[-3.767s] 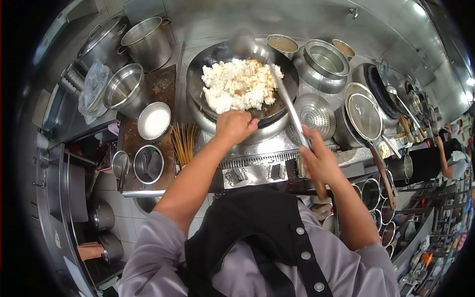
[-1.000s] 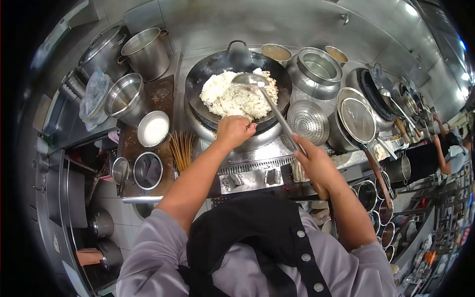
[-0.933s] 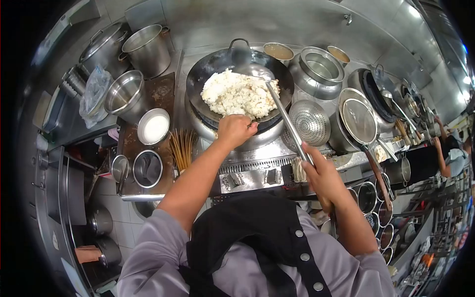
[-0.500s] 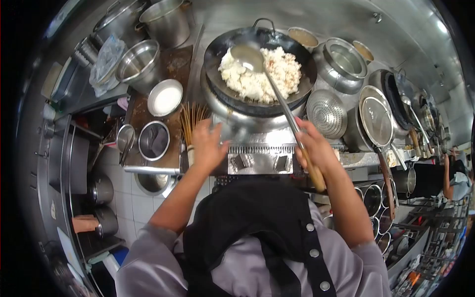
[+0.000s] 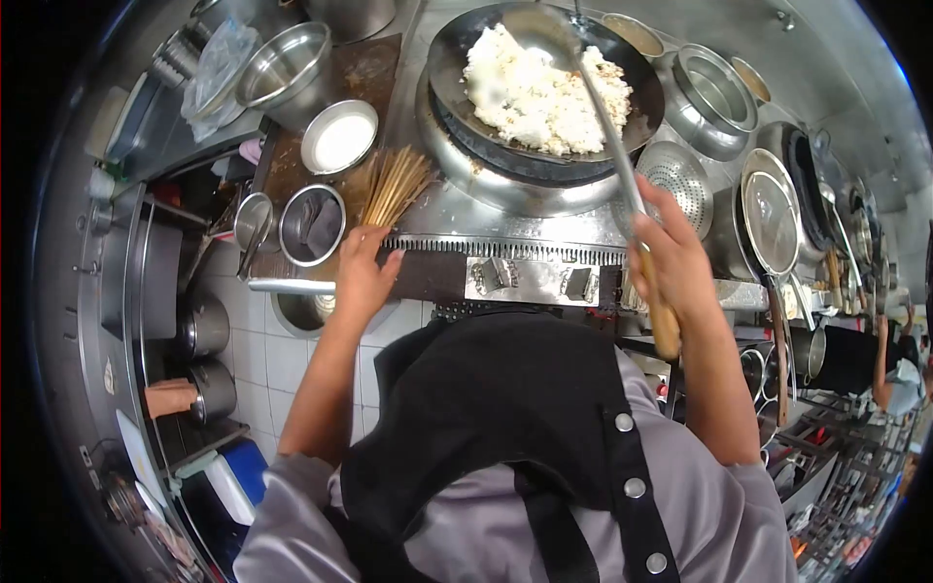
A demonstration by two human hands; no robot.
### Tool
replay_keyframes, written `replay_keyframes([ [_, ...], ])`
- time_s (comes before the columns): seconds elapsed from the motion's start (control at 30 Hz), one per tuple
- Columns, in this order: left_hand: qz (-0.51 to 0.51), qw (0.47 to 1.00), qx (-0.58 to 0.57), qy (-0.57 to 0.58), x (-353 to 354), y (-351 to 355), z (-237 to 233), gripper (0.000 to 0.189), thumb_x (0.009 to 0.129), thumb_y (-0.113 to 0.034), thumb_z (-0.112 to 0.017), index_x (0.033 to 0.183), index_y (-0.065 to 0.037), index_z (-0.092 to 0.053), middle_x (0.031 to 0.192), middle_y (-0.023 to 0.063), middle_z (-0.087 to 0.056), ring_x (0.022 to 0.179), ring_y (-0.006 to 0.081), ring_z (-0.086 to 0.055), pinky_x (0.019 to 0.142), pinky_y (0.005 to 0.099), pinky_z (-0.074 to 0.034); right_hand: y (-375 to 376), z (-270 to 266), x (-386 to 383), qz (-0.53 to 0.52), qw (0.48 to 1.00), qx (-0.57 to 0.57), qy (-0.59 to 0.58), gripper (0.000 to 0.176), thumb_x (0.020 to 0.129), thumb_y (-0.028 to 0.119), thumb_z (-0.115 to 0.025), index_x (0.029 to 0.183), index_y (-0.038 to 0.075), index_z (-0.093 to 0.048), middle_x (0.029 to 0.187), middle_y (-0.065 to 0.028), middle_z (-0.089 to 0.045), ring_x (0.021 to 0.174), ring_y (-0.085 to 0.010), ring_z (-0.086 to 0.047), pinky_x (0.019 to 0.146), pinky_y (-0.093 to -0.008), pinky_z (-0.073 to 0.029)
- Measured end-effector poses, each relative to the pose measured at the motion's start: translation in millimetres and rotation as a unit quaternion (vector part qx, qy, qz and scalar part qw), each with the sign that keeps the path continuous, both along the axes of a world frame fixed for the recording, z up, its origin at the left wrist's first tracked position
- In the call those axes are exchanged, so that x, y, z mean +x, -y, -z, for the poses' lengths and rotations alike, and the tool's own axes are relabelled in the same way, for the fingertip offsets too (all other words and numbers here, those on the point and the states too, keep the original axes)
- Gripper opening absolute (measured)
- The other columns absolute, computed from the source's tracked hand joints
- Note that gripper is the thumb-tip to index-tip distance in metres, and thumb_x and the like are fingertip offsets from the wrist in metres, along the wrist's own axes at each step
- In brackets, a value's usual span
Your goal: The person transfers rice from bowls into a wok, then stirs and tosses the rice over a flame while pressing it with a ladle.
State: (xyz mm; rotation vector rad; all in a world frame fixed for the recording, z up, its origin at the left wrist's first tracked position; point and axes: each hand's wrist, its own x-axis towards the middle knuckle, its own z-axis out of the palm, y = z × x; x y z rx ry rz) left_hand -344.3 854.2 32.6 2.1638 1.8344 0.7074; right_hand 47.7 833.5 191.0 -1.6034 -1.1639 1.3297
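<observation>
My right hand (image 5: 673,243) is closed around the handle of the ladle (image 5: 616,146), with the wooden end poking out below my fingers. The ladle slants up and away from me to the left, its bowl blurred at the far side of the wok (image 5: 450,78), over the rice (image 5: 546,102). The rice lies heaped in the middle of the wok, mostly white, with brownish patches towards the right. The wok sits on a steel ring (image 5: 486,189) on the table (image 5: 449,212).

My left hand (image 5: 364,272) is at the table's near edge, fingers partly bent over the lower end of the brush (image 5: 398,185). I cannot tell whether they have closed on it. The brush's thin strips point upward, leaning right, just left of the ring.

Left of the brush is a metal cup (image 5: 289,209) with something dark in it, and behind that a bowl (image 5: 309,146) of something white. To the right of the wok, near my right hand, is the skimmer (image 5: 680,180), full of holes; farther right, a sieve (image 5: 773,223) rests on a pot (image 5: 727,238).
</observation>
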Motion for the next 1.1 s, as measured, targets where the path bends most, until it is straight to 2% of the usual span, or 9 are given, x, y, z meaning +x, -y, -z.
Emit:
replay_keyframes([
  [0.1, 0.092, 0.977, 0.097, 0.164, 70, -43, -34, 0.035, 0.090, -0.014, -0.074, 0.122, 0.000, -0.067, 0.123, 0.0191, -0.065, 0.119, 0.0355, -0.060, 0.104, 0.0449, -0.047, 31, 0, 43, 0.043, 0.969, -0.016, -0.242, 0.046, 0.106, 0.020, -0.051, 0.151, 0.014, -0.045, 0.066, -0.0051, -0.053, 0.047, -0.0108, -0.048, 0.043, -0.0258, -0.042],
  [0.2, 0.201, 0.934, 0.254, 0.153, 159, -88, -76, 0.027, 0.095, -0.023, -0.069, 0.110, 0.000, -0.071, 0.110, 0.0178, -0.069, 0.106, 0.0357, -0.065, 0.096, 0.0442, -0.050, -18, 30, 57, 0.067, 0.972, -0.122, -0.192, 0.044, 0.106, 0.021, -0.052, 0.150, 0.016, -0.046, 0.067, -0.0043, -0.054, 0.046, -0.0110, -0.048, 0.042, -0.0247, -0.041],
  [0.3, 0.263, 0.958, 0.111, 0.008, 195, -132, -57, 0.035, 0.095, -0.034, -0.064, 0.077, -0.004, -0.068, 0.086, 0.0147, -0.070, 0.088, 0.0362, -0.067, 0.080, 0.0497, -0.052, -39, 14, 32, 0.047, 0.993, -0.042, -0.098, 0.041, 0.106, 0.024, -0.053, 0.146, 0.018, -0.048, 0.066, -0.0035, -0.053, 0.045, -0.0107, -0.046, 0.040, -0.0251, -0.037],
  [0.5, 0.239, 0.966, 0.101, 0.005, 201, -130, -58, 0.038, 0.094, -0.038, -0.065, 0.075, -0.005, -0.070, 0.078, 0.0147, -0.070, 0.077, 0.0370, -0.068, 0.071, 0.0501, -0.054, -87, 41, 17, 0.017, 0.992, -0.078, -0.094, 0.043, 0.106, 0.023, -0.053, 0.148, 0.018, -0.047, 0.065, -0.0022, -0.054, 0.045, -0.0118, -0.048, 0.041, -0.0261, -0.041],
  [0.57, 0.226, 0.970, 0.086, 0.001, 201, -132, -62, 0.039, 0.093, -0.038, -0.065, 0.074, -0.005, -0.070, 0.077, 0.0153, -0.069, 0.076, 0.0374, -0.068, 0.071, 0.0504, -0.054, -88, 31, 16, -0.038, 0.997, 0.014, 0.064, 0.042, 0.107, 0.022, -0.050, 0.149, 0.018, -0.047, 0.065, -0.0011, -0.053, 0.045, -0.0114, -0.048, 0.042, -0.0267, -0.041],
  [0.67, 0.225, 0.971, 0.084, 0.010, 200, -137, -63, 0.040, 0.092, -0.039, -0.065, 0.072, -0.005, -0.069, 0.075, 0.0162, -0.069, 0.074, 0.0380, -0.068, 0.070, 0.0507, -0.054, -60, 17, 26, 0.005, 0.997, 0.020, -0.077, 0.045, 0.105, 0.023, -0.054, 0.148, 0.013, -0.045, 0.067, -0.0020, -0.054, 0.048, -0.0127, -0.050, 0.044, -0.0304, -0.041],
  [0.8, 0.232, 0.968, 0.091, 0.023, 198, -137, -62, 0.044, 0.093, -0.042, -0.064, 0.069, -0.004, -0.066, 0.071, 0.0183, -0.066, 0.070, 0.0401, -0.066, 0.065, 0.0512, -0.051, -102, 55, 51, -0.014, 0.997, -0.065, -0.038, 0.044, 0.107, 0.023, -0.053, 0.149, 0.014, -0.046, 0.066, -0.0008, -0.050, 0.050, -0.0103, -0.049, 0.043, -0.0251, -0.041],
  [0.93, 0.247, 0.968, 0.050, 0.023, 198, -145, -61, 0.042, 0.091, -0.042, -0.065, 0.072, -0.005, -0.069, 0.075, 0.0179, -0.068, 0.072, 0.0409, -0.065, 0.066, 0.0508, -0.051, -49, -2, 49, 0.015, 0.999, 0.008, 0.034, 0.046, 0.107, 0.022, -0.053, 0.151, 0.017, -0.045, 0.068, -0.0003, -0.051, 0.052, -0.0101, -0.050, 0.043, -0.0238, -0.041],
  [1.1, 0.245, 0.969, 0.033, 0.017, 199, -144, -70, 0.040, 0.091, -0.041, -0.065, 0.074, -0.005, -0.069, 0.076, 0.0173, -0.068, 0.073, 0.0407, -0.065, 0.067, 0.0506, -0.051, -59, 46, 75, 0.038, 0.994, -0.065, -0.073, 0.045, 0.105, 0.022, -0.053, 0.148, 0.010, -0.047, 0.069, -0.0030, -0.053, 0.051, -0.0124, -0.051, 0.045, -0.0294, -0.044],
])
